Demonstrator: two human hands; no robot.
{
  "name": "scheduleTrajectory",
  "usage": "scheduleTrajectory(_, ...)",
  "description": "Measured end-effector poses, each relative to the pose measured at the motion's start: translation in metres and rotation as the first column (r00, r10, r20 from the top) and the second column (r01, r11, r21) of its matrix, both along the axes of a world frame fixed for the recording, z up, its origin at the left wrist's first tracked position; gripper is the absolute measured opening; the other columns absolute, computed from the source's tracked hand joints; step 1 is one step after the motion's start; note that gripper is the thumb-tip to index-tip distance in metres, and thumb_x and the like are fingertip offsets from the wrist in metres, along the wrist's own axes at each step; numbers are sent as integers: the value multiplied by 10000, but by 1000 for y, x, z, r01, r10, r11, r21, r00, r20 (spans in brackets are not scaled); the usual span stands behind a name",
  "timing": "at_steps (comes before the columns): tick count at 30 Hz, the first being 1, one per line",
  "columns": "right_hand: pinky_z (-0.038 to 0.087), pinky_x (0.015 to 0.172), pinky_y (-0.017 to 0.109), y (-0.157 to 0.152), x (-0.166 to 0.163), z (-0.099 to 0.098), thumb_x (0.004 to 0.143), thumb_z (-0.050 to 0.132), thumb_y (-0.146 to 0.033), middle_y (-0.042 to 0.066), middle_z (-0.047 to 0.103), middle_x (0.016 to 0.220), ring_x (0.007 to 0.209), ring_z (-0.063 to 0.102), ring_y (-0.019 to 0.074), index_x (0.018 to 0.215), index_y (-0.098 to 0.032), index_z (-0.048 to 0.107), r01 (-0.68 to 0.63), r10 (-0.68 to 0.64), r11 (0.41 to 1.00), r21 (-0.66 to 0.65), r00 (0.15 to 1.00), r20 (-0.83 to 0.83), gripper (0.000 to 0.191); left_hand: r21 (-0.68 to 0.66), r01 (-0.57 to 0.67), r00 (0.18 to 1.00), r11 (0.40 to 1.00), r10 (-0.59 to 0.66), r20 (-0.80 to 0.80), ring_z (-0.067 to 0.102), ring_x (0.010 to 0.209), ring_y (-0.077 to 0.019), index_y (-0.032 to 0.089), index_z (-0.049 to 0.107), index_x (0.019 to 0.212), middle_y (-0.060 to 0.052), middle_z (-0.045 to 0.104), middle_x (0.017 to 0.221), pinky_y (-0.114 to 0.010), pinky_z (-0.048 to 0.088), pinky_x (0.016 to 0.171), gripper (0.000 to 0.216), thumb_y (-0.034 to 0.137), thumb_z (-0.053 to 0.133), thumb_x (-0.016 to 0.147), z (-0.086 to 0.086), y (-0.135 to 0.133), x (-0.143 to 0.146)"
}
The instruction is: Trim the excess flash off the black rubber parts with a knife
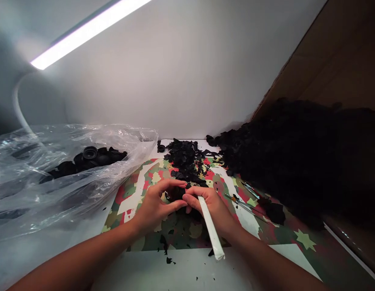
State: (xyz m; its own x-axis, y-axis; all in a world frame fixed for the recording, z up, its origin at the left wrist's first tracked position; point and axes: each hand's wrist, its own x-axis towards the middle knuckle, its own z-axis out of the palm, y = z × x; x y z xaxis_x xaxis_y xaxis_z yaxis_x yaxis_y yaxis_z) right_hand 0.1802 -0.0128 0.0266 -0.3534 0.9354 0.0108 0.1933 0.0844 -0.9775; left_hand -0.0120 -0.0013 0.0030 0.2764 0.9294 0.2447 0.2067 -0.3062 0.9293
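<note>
My left hand curls around a small black part, fingers closed on it, low over the patterned mat. My right hand sits right beside it, gripping a tool with a white handle that points back toward me; its tip is hidden against the black part. Just beyond both hands lies a heap of black scraps.
A clear plastic bag holding several black round parts fills the left. A large pile of black pieces covers the right. Thin metal tools lie right of my hands. A lamp bar glows overhead.
</note>
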Motion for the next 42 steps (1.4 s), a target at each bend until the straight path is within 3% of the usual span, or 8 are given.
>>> scheduleTrajectory(4,390,589,253,0,3,-3,949,586,-396,-7,609,644,617,515,137,685,-194,654,-3,2,999,40,1000,21,339,84,-50,998,995,47,37,688,960,-235,210,761,941,-70,748,1009,-347,564,847,334,294,916,657,0,-1,0)
scheduleTrajectory(15,367,569,257,6,11,-4,948,600,-404,-15,601,578,565,477,128,736,-186,682,-13,12,1000,-20,997,-74,315,-341,-16,974,940,91,206,576,526,-97,161,753,824,-33,708,860,-197,422,396,374,327,951,553,5,5,-1)
scheduleTrajectory(22,324,533,257,7,12,-4,961,574,-458,-44,498,551,530,415,118,722,-192,616,-35,31,998,-53,995,-92,360,-439,8,965,899,109,240,501,432,-55,144,716,785,2,674,717,-169,352,363,376,347,941,562,3,3,1)
scheduleTrajectory(30,387,869,375,1,0,-7,897,708,-273,21,715,894,846,581,215,969,-243,721,-23,-106,902,431,957,271,80,-571,62,944,818,138,300,420,373,-56,171,611,848,46,579,579,-161,272,340,547,657,789,674,-9,4,6)
scheduleTrajectory(32,386,888,385,3,1,-11,907,684,-224,24,724,910,849,598,216,941,-242,730,31,-163,886,462,955,248,60,-466,41,962,884,91,257,528,467,-100,174,643,951,9,627,661,-182,356,384,545,677,714,752,-12,6,4)
scheduleTrajectory(35,416,830,356,8,4,-17,886,705,-254,16,719,858,821,610,210,882,-234,740,101,-186,914,392,965,184,40,-8,-18,994,1000,19,109,685,863,-207,222,674,1132,-73,714,999,-293,564,698,471,508,792,776,-13,6,-1)
scheduleTrajectory(38,439,720,303,11,6,-18,888,698,-307,3,703,827,761,606,183,879,-223,748,88,-110,967,238,991,77,98,369,43,996,929,-12,-86,658,1108,-235,271,682,1199,-88,690,1210,-380,541,953,348,251,756,859,-13,7,-4)
scheduleTrajectory(42,452,679,286,10,5,-17,877,707,-353,3,702,828,757,614,181,884,-209,739,88,-90,990,106,996,12,148,508,35,986,861,54,-160,684,1007,-201,250,669,1214,-75,703,1114,-338,573,877,376,155,744,858,-13,7,-3)
